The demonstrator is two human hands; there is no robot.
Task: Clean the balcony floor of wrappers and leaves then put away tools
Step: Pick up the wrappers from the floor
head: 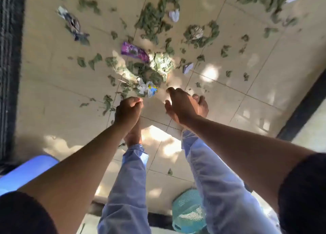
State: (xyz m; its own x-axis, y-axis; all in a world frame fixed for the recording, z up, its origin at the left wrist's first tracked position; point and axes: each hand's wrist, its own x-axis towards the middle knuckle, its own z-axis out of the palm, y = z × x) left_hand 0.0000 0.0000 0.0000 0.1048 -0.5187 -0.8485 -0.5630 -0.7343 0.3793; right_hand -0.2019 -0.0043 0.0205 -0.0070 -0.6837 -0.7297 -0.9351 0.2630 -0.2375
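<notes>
Green leaves [155,70] and wrappers lie scattered over the tiled balcony floor [53,85] ahead of your two hands.
Your left hand [127,109] is curled into a fist with nothing visible in it; your right hand [181,105] hangs loose with relaxed fingers, holding nothing. Both hover above the floor, near a crumpled white wrapper [147,89] at the edge of the main leaf pile. A purple wrapper [134,52] lies beyond it. A teal mesh basket [188,211] sits behind your legs.

Dark mat [10,66] along tiled floor [247,71]
</notes>
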